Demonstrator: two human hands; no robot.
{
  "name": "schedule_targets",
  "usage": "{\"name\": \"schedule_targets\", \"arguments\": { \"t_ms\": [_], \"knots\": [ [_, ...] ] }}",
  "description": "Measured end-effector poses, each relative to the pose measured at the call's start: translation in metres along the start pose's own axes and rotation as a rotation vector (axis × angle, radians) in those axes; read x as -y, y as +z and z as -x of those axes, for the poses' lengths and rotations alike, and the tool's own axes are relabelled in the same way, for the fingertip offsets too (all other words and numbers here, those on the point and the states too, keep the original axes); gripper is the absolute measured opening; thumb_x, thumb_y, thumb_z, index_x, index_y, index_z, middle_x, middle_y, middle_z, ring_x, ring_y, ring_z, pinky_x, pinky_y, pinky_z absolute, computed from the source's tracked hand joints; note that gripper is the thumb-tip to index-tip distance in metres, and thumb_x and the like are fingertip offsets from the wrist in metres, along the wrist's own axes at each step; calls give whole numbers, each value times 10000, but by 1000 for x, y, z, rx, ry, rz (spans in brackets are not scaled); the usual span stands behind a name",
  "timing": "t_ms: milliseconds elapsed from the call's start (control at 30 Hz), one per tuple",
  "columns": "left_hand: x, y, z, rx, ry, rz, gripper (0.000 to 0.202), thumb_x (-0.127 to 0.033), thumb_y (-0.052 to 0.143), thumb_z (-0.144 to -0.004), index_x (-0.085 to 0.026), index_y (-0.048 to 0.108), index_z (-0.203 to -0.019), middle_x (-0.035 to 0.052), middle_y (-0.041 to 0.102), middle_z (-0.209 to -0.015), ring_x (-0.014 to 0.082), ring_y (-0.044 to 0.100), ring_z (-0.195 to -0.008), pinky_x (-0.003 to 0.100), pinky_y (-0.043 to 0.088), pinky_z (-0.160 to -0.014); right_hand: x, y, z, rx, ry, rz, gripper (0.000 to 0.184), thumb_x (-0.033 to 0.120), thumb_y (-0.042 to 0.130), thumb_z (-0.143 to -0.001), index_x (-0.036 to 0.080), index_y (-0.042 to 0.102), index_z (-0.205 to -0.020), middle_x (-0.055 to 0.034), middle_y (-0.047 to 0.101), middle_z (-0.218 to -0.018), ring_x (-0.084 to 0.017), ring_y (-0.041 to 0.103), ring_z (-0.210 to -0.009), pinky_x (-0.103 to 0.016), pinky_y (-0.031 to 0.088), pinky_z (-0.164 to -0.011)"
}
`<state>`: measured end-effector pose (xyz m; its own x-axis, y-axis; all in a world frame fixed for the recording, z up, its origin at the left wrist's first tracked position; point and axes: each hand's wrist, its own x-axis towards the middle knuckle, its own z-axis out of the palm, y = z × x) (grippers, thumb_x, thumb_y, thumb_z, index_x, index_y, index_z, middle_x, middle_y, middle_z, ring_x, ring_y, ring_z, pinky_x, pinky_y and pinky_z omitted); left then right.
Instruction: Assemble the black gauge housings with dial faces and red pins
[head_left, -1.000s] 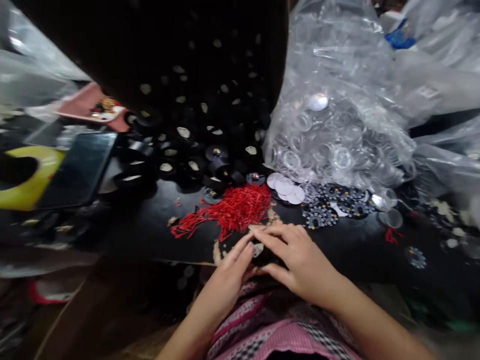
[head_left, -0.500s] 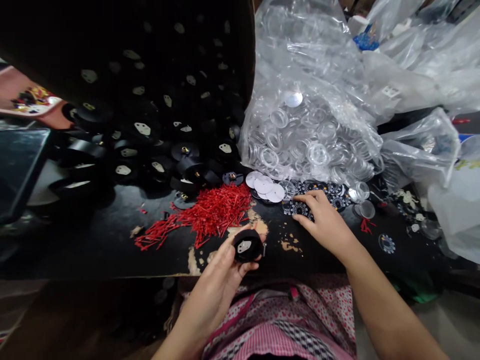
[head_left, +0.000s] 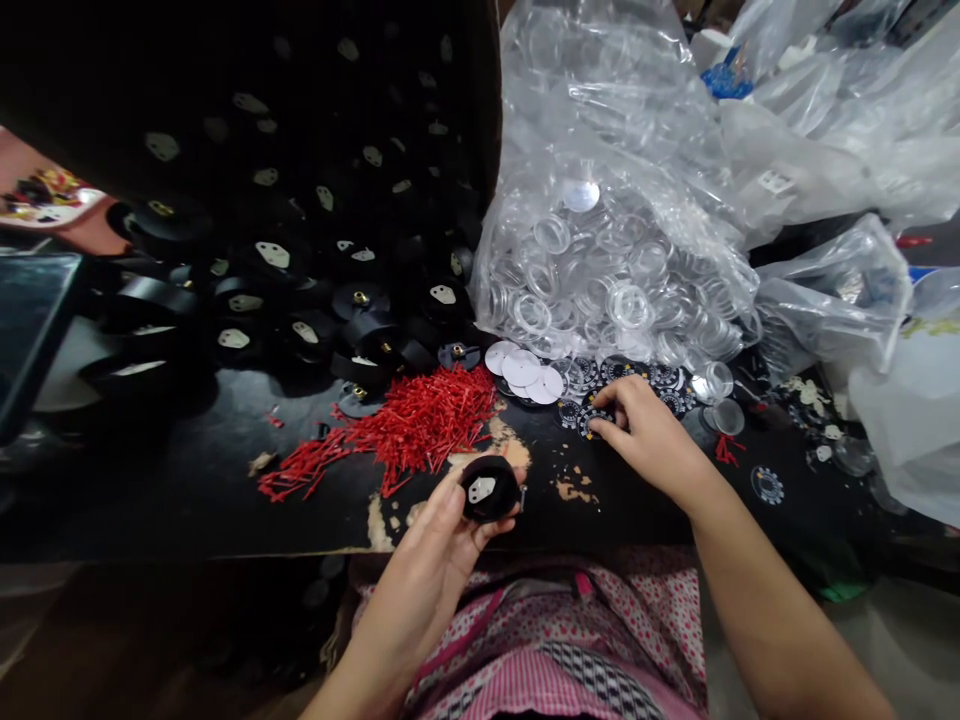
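My left hand (head_left: 450,525) is closed around a round black housing (head_left: 489,489), its open face turned up and a pale metal plate inside. Farther to the right, my right hand (head_left: 634,420) pinches the edge of a black printed dial disc (head_left: 592,421) between thumb and fingers. More dial discs (head_left: 667,375) lie loosely spread behind that hand. White round discs (head_left: 523,371) overlap one another to its left. Between the hands and the dark housings is a heap of thin red pointers (head_left: 431,415).
A clear bag (head_left: 600,120) spills transparent round covers (head_left: 626,300) at the back. Many black housings (head_left: 367,330) fill the back left, beside a dark tablet-like panel (head_left: 34,330). One dial disc (head_left: 768,485) lies apart on the black tabletop (head_left: 675,515), at right.
My right thumb and fingers have closed on a dial disc and lifted its edge slightly. My left hand still holds the black housing. The whole view has shifted a little.
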<state>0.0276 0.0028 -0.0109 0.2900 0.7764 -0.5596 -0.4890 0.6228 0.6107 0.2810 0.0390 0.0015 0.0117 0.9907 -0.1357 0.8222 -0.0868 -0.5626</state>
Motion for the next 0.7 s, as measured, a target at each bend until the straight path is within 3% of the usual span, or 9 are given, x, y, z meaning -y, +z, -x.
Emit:
{"name": "schedule_targets", "arguments": {
  "t_ms": [100, 200, 267, 400, 533, 600, 700],
  "knots": [
    [1, -2, 0, 7, 6, 36, 313, -420, 620, -906, -219, 704, -1130, 91, 749, -1097, 207, 703, -897, 307, 563, -766, 3, -3, -2, -3, 125, -165, 116, 287, 639, -824, 195, 574, -850, 2, 584, -797, -138, 514, -655, -304, 440, -660],
    [3, -4, 0, -14, 3, 51, 292, -413, 638, -896, -230, 705, -1113, 74, 752, -1100, 216, 705, -913, 320, 570, -770, 3, -6, -1, -40, 184, -324, 223, 397, 656, -817, 197, 563, -777, 29, 567, -685, -133, 509, -619, -282, 420, -623],
    [4, -5, 0, -16, -2, 56, 285, -415, 634, -898, -234, 707, -1106, 64, 754, -1099, 215, 703, -915, 317, 573, -766, 4, -6, 2, -111, 154, -331, 250, 433, 641, -834, 198, 584, -772, 20, 574, -692, -142, 521, -637, -292, 434, -644],
    [4, 1, 0, 39, -37, 141, 329, -451, 644, -886, -218, 708, -1109, 83, 752, -1098, 208, 707, -898, 306, 574, -775, 23, 6, 13, -270, -20, -320, 161, 356, 635, -861, 205, 665, -811, -37, 635, -899, -184, 586, -839, -324, 472, -764],
    [2, 13, -2, 42, -44, 224, 392, -479, 638, -888, -210, 683, -1170, 97, 749, -1096, 186, 709, -894, 293, 568, -810, 53, 22, 25, -33, 78, -584, 180, 343, 609, -897, 224, 688, -1007, -11, 664, -842, -163, 609, -745, -282, 485, -667],
    [0, 16, -3, -2, 23, 205, 365, -443, 603, -923, -210, 672, -1195, 85, 741, -1115, 178, 698, -945, 295, 556, -856, 65, 26, 27, -17, 129, -598, 221, 332, 611, -894, 230, 683, -1077, -3, 661, -826, -152, 599, -693, -266, 472, -614],
    [1, 16, -2, -3, 60, 143, 302, -359, 602, -936, -220, 683, -1192, 71, 705, -1209, 201, 663, -1074, 317, 547, -908, 79, 29, 27, -26, 45, -562, 166, 286, 599, -905, 242, 703, -1025, -4, 681, -873, -161, 630, -784, -280, 494, -709]
  ]
}}
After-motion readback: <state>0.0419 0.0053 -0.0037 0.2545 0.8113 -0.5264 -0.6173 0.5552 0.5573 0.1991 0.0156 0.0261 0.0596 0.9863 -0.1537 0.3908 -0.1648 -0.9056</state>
